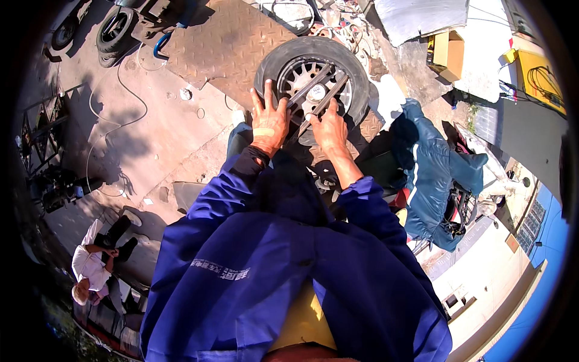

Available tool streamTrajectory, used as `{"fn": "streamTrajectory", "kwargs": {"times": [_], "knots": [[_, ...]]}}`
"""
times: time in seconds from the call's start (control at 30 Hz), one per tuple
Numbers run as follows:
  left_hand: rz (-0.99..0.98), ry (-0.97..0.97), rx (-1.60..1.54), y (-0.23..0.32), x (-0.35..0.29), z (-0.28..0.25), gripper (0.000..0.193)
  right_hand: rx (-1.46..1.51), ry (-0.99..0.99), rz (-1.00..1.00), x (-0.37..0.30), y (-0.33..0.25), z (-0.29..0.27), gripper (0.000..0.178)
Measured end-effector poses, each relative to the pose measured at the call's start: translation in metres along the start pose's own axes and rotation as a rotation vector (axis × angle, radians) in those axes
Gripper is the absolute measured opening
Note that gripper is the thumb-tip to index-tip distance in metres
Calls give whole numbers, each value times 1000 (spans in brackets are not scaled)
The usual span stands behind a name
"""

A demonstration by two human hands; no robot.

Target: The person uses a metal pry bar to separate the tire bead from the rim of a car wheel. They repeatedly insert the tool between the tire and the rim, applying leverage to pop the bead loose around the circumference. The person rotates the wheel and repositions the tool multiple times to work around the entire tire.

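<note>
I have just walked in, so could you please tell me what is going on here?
Someone in a blue jacket has both hands at a wheel. Two metal bars lie across it. The left hand is spread over the left edge of the tire; the right hand touches the right-hand bar, though how firmly is hard to tell. Another person sits further left.

Bright sun beats down on the pale concrete ground (169, 139), hard shadows (123, 148) sprawling across it! A rusty, tread-patterned metal plate (211, 48) lies flat here, and over right, a cream wall (488, 259) stands against blue sky (556, 232).
</note>
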State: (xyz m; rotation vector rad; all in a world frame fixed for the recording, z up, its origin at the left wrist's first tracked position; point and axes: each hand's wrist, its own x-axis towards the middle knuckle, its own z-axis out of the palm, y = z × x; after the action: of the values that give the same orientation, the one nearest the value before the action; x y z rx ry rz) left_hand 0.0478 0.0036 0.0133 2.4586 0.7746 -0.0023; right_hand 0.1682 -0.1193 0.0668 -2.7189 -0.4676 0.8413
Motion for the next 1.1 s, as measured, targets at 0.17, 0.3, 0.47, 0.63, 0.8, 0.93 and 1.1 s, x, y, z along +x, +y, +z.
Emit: {"fn": "streamTrajectory", "kwargs": {"times": [0.17, 0.3, 0.47, 0.63, 0.8, 0.93, 1.1], "knots": [[-57, -24, -84, 14, -23, -22, 30, 346, 18, -5, -22, 7, 10, 69], [63, -141, -250, 19, -74, -37, 33, 936, -40, 12, -36, -4, 45, 49], [60, -86, -287, 31, -56, -74, 50, 1446, 100, 224, -46, 22, 36, 19], [-577, -123, -652, -56, 13, 2, 108, 1108, 73, 297, -52, 110, 2, 22], [-664, -192, -782, -79, 4, 60, 90, 955, 4, 385, -70, 150, -17, 38], [-698, -122, -923, -44, -48, 60, 82, 396, 167, 77, -57, 195, -9, 37], [-640, -9, -1055, -36, -85, 57, 97, 101, 80, -101, -26, 152, -87, 31]]}}
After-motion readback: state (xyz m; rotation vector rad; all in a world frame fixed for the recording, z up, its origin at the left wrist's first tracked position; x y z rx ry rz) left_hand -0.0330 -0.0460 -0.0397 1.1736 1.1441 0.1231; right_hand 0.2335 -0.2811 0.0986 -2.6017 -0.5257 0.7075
